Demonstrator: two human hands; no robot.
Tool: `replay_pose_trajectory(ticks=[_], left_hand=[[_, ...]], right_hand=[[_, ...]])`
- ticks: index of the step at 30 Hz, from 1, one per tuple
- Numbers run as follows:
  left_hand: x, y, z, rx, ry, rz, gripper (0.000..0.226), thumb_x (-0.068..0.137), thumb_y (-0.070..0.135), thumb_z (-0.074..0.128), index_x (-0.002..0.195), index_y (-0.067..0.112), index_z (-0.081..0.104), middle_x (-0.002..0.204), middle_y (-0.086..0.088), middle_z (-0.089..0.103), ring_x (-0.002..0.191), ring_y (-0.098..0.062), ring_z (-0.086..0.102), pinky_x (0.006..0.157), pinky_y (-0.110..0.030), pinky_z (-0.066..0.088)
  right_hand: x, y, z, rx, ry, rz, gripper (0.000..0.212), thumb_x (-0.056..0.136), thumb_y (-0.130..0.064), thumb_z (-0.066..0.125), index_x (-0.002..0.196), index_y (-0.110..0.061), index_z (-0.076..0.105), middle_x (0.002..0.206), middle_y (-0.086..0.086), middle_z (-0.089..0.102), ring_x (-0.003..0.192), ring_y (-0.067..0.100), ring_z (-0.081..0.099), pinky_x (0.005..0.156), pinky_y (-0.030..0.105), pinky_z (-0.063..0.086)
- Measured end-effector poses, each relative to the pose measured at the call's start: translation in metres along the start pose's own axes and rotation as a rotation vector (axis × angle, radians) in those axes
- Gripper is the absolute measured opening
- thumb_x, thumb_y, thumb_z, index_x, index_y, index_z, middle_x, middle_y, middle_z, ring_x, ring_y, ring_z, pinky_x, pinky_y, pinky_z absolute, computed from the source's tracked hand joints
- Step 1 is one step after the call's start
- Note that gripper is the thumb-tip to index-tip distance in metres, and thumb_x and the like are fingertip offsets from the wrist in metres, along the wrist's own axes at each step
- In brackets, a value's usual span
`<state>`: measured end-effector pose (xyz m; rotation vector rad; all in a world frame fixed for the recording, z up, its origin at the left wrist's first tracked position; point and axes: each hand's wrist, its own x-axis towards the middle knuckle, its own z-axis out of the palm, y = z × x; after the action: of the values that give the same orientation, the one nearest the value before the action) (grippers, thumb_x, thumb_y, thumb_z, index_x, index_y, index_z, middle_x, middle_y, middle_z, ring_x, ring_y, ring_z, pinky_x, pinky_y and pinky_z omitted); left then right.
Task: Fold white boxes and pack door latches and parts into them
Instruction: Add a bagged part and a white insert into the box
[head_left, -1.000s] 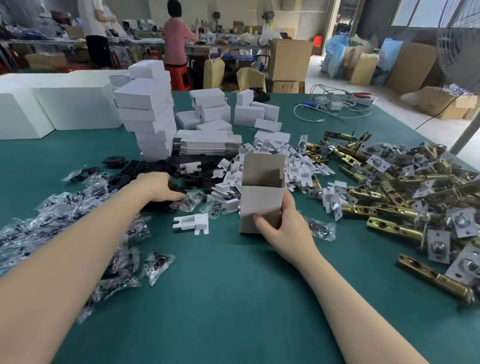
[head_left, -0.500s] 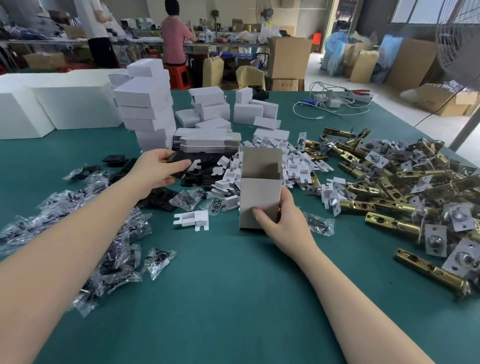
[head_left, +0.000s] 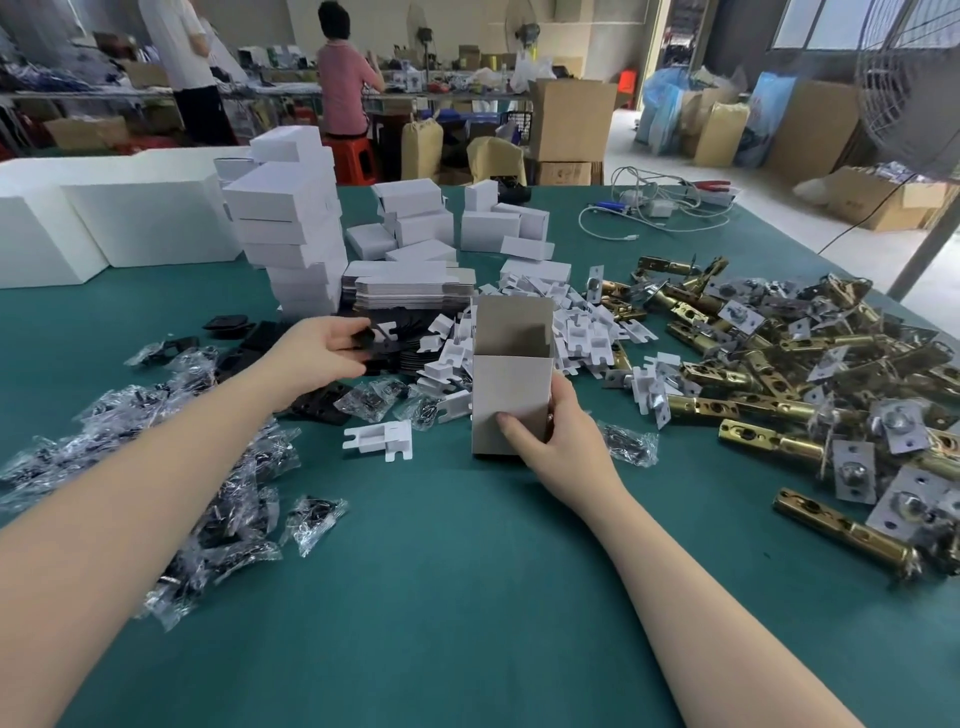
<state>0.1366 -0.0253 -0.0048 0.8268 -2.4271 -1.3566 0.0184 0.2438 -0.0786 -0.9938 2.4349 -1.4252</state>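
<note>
Fingers and thumb of the right hand (head_left: 558, 434) wrap the lower right corner of an upright open-topped grey-white cardboard box (head_left: 511, 387), its grip closed on the box and holding it standing on the green-covered table (head_left: 467, 597), top flap raised behind the opening. Left of that grip, the left hand (head_left: 324, 348) pinches a small flat black plastic part (head_left: 363, 336) between thumb and fingertips, just above a heap of black plates (head_left: 405, 338). Between the two hands lies one white notched plastic insert (head_left: 379, 439); more white inserts (head_left: 587, 327) are piled behind the box. Right of the box-holding grip spreads a heap of brass door latches with silver faceplates (head_left: 810, 384). Left of the pinching grip, clear bags of dark screws (head_left: 171, 467) are scattered. Farther back stands a leaning stack of folded white boxes (head_left: 291, 223).
</note>
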Motion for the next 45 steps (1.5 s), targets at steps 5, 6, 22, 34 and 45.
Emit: replay_pose_trajectory(ticks=[5,6,22,34,45], left_hand=[[-0.007,0.02,0.002,0.228,0.346,0.281,0.02,0.091,0.036,0.067,0.108,0.028,0.074,0.081,0.016,0.069,0.07,0.006,0.06,0.08,-0.019,0.05],[-0.009,0.028,0.003,0.298,0.376,0.367,0.022,0.091,0.037,0.067,0.108,0.026,0.074,0.077,0.016,0.063,0.07,0.003,0.056,0.072,-0.017,0.046],[-0.021,0.126,0.062,0.737,-0.141,0.659,0.027,0.095,0.022,0.061,0.121,0.027,0.067,0.105,0.007,0.068,0.094,-0.012,0.058,0.087,-0.034,0.048],[-0.006,0.126,0.071,0.755,-0.392,0.517,0.029,0.104,0.023,0.043,0.124,0.026,0.063,0.094,0.014,0.06,0.092,-0.011,0.054,0.079,-0.027,0.04],[-0.018,0.107,0.077,0.83,-0.134,0.736,0.027,0.099,0.042,0.045,0.099,0.034,0.071,0.08,0.019,0.063,0.087,-0.009,0.051,0.088,-0.031,0.031]], right_hand=[[0.001,0.0,0.0,-0.009,0.0,-0.003,0.061,0.086,-0.05,0.063,0.138,-0.037,0.032,0.101,-0.028,0.055,0.089,-0.006,0.053,0.069,0.026,0.047],[0.001,0.001,0.0,-0.007,0.002,-0.003,0.062,0.086,-0.05,0.063,0.139,-0.036,0.032,0.101,-0.026,0.055,0.09,-0.004,0.054,0.069,0.027,0.047],[0.001,0.001,0.003,0.006,0.025,-0.018,0.056,0.087,-0.054,0.061,0.135,-0.039,0.038,0.105,-0.022,0.058,0.093,0.008,0.055,0.068,0.026,0.046],[0.005,0.001,0.004,0.012,0.033,0.002,0.057,0.085,-0.061,0.057,0.136,-0.041,0.037,0.102,-0.026,0.056,0.092,0.008,0.056,0.063,0.022,0.041],[0.004,-0.001,0.002,0.0,0.034,-0.008,0.054,0.086,-0.058,0.06,0.133,-0.038,0.041,0.086,-0.024,0.056,0.075,-0.005,0.052,0.057,0.02,0.034]])
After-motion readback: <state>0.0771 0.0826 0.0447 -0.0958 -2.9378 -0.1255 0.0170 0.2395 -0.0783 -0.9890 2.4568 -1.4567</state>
